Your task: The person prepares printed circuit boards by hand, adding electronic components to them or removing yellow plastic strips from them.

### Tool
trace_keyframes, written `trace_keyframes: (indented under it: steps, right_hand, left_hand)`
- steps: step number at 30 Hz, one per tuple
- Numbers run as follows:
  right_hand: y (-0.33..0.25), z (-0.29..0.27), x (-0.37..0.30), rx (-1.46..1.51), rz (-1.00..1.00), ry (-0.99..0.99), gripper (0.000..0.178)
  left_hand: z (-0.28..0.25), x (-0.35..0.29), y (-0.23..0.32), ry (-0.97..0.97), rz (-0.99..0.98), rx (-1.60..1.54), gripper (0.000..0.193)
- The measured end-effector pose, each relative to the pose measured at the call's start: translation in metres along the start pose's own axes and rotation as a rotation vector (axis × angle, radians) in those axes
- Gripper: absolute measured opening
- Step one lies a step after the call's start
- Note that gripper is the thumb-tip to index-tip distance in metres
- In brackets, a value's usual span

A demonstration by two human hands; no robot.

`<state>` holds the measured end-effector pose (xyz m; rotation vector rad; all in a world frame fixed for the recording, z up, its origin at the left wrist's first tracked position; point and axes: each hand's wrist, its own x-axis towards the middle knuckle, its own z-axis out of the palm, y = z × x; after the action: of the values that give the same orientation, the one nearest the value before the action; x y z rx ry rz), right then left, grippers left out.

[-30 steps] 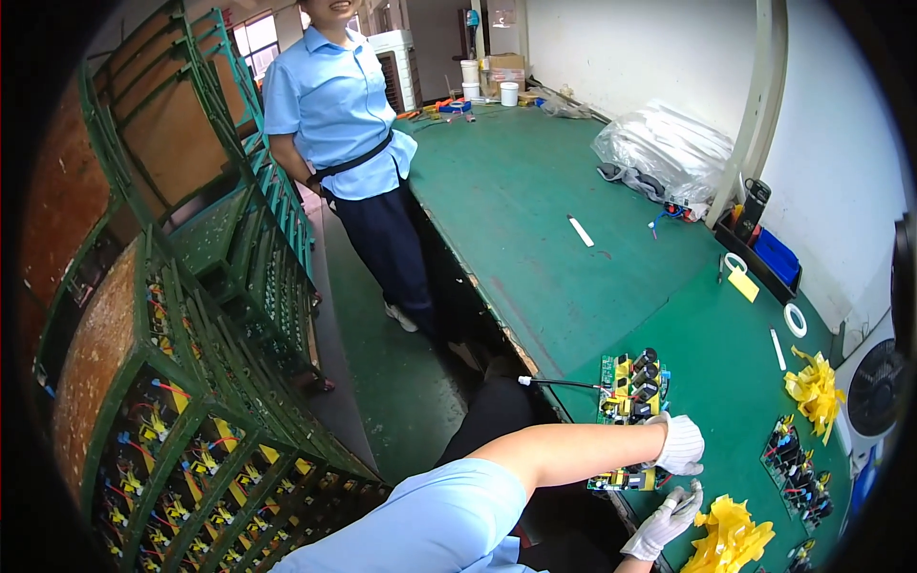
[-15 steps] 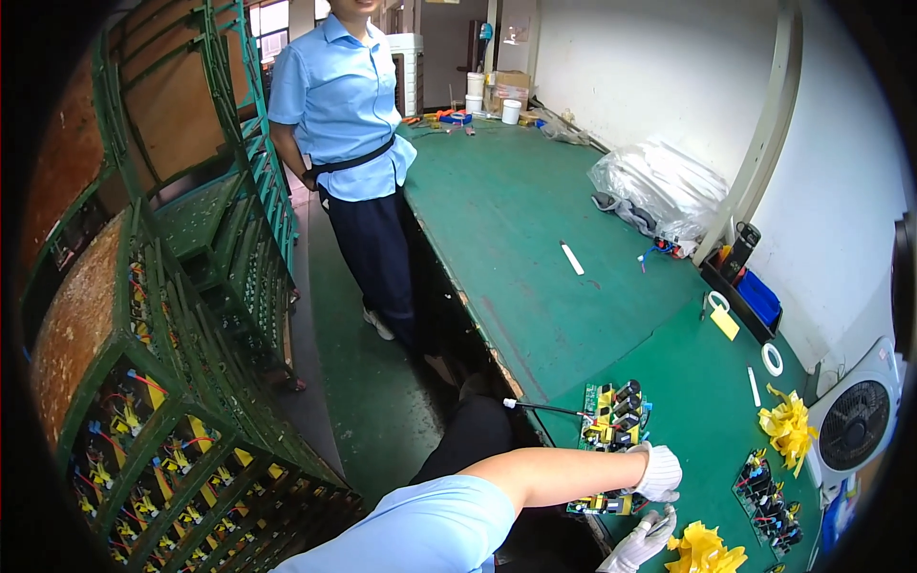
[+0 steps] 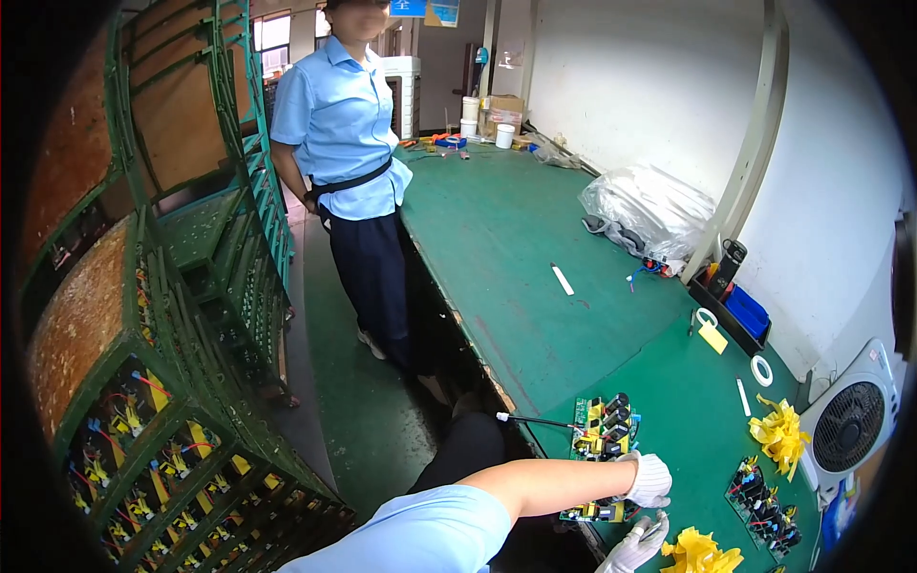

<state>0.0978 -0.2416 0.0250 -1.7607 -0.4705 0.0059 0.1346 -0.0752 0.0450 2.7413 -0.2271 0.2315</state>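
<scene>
circuit board [image 3: 599,513] partly behind forearm [image 3: 559,486], yellow strips [image 3: 702,555] cut off below

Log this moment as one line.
left hand: beside circuit boards, grip unclear | right hand: close to left hand, near yellow bundle, grip unclear | co-worker: standing beside green table

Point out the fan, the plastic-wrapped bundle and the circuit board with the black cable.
Fan [image 3: 848,437]: head view, middle of its dark round grille.
Plastic-wrapped bundle [image 3: 651,208]: head view, middle of its wrapping.
Circuit board [image 3: 605,428]: head view, yellow-and-black parts mid-board.
</scene>
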Motion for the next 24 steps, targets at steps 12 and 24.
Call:
trace_keyframes:
  steps: [12,24]
  right_hand:
    - [0.012,-0.003,0.003,-0.070,-0.058,0.002,0.033]
    - [0.073,-0.001,0.017,0.006,-0.143,0.042,0.036]
  left_hand:
    - [-0.021,-0.002,-0.010,0.210,0.037,-0.185,0.058]
    - [-0.016,-0.070,-0.015,0.269,0.260,0.163,0.050]
